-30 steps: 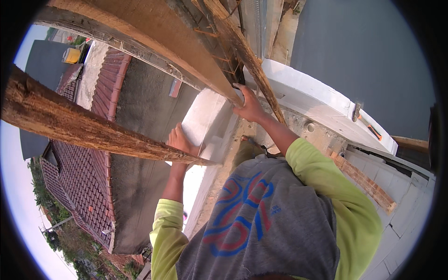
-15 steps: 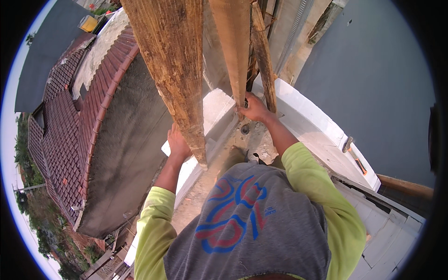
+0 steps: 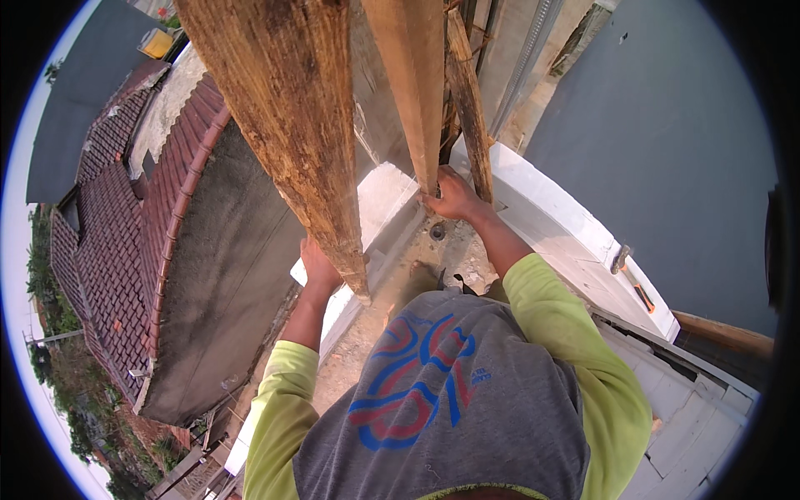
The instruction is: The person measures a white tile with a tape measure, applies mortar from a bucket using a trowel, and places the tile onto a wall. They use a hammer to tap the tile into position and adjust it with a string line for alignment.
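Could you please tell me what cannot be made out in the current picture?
All in the head view:
Left hand: partly hidden behind the rough beam, so its grip is unclear.
Right hand: some fingertips hidden by the smooth plank.
Rough beam and smooth plank: upper ends cut off by the top edge.
Legs: mostly hidden by the gray shirt.
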The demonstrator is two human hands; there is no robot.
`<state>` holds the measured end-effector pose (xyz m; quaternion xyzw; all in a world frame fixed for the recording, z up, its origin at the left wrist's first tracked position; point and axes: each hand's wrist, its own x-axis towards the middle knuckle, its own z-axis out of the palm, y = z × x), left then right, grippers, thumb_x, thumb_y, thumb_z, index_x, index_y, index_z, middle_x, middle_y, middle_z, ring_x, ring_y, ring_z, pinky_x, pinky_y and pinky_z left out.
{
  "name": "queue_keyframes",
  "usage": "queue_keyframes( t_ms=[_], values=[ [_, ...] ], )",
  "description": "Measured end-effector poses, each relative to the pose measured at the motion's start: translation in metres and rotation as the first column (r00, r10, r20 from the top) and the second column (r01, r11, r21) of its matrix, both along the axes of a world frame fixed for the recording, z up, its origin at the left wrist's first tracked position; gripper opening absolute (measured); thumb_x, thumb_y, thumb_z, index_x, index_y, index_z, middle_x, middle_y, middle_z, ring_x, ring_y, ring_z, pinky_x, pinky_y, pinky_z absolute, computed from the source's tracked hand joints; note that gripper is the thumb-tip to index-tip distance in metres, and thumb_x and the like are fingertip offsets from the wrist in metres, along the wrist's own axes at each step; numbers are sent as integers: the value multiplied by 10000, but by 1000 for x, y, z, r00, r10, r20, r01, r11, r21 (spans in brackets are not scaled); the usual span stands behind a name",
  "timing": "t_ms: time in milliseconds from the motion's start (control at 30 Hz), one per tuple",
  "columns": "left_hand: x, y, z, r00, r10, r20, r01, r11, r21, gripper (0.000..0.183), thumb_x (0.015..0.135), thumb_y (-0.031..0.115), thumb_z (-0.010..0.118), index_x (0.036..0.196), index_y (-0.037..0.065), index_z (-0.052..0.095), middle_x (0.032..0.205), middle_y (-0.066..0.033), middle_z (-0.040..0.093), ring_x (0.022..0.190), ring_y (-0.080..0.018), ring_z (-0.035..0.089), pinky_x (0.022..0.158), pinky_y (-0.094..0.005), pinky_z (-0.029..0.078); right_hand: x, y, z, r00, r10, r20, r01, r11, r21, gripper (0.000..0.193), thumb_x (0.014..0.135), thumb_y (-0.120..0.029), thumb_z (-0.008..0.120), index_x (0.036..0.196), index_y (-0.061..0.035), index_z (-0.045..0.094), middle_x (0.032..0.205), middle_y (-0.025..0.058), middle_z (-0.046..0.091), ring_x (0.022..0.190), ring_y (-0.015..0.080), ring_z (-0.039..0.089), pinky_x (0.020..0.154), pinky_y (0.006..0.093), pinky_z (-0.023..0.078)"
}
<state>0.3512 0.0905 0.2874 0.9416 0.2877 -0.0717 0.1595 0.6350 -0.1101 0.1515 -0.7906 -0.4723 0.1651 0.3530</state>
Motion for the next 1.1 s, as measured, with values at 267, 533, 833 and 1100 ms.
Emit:
queue_keyframes(
  t_ms=[267,533,833,1100],
  values=[
    [-6,-5,-11,997,70,45,-68,997,-34,1200,621,472,911,1580,-56,418,1369,-231,551,1295,-419,567,1144,-513,480,-5,6,6,998,-18,-58,18,1000,-11,680,942,-400,782,1436,20,576,1374,340,642,1328,504,604,1130,544,498],
    [-2,3,-37,994,44,102,-44,999,-5,1203,624,471,931,1569,-66,416,1338,-239,566,1272,-428,583,1120,-514,490,-8,11,19,985,-99,-143,90,994,-68,731,873,-287,815,1449,13,480,1352,344,634,1343,503,597,1115,542,508],
    [33,-14,3,984,-75,165,67,996,51,1119,661,391,939,1558,-54,441,1382,-250,614,1332,-430,598,1128,-523,496,-90,-10,-50,807,-447,-385,479,878,-15,711,893,-288,867,1425,46,535,1353,257,680,1286,403,675,1079,449,538],
    [92,-17,-3,1000,9,25,-9,1000,5,1145,670,438,938,1581,-40,436,1449,-241,612,1385,-414,593,1136,-519,510,-160,8,-82,394,-378,-838,265,919,-290,585,1029,-337,806,1433,34,603,1273,176,757,1111,237,718,974,369,572]
  ],
)
